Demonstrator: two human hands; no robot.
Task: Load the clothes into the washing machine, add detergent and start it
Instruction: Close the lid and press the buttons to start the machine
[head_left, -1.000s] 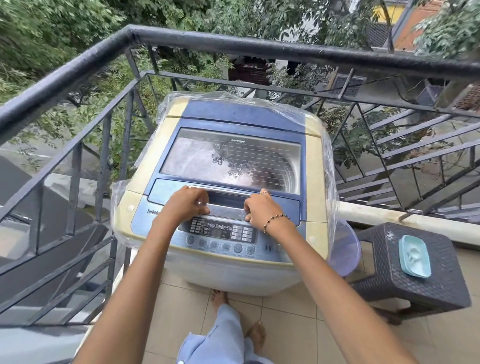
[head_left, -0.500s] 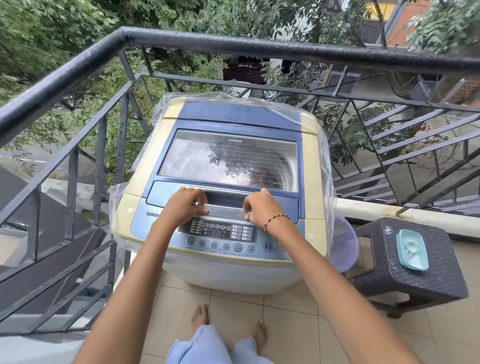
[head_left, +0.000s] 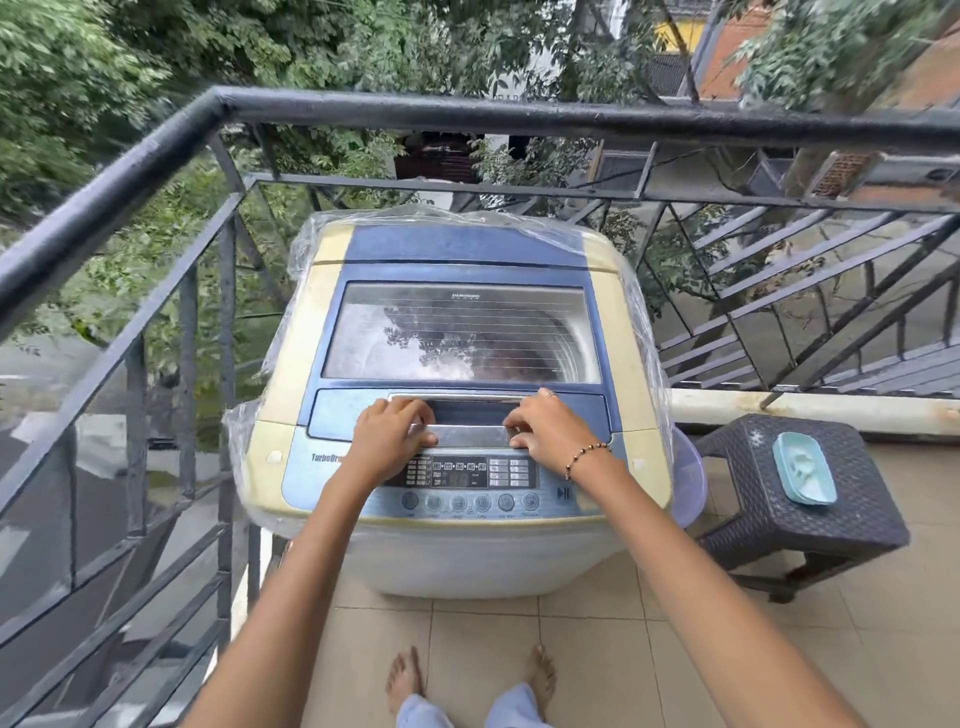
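Barely anything changes over this last second: left hand (head_left: 392, 439) and right hand (head_left: 550, 428) stay curled over the silver lid handle (head_left: 470, 435), and the lid (head_left: 462, 332) of the washing machine (head_left: 457, 551) still lies flat and closed. Loading hasn't begun, I'd judge. The handle sits right under the fingers at the lid's front edge, just behind the control panel (head_left: 462, 473).

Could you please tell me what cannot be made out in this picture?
Head view:
What's inside: glare on the lid window hides it.
Labels on the panel: too small.
Ends of the handle: covered by left hand and right hand.
Purple tub: mostly behind the washer.
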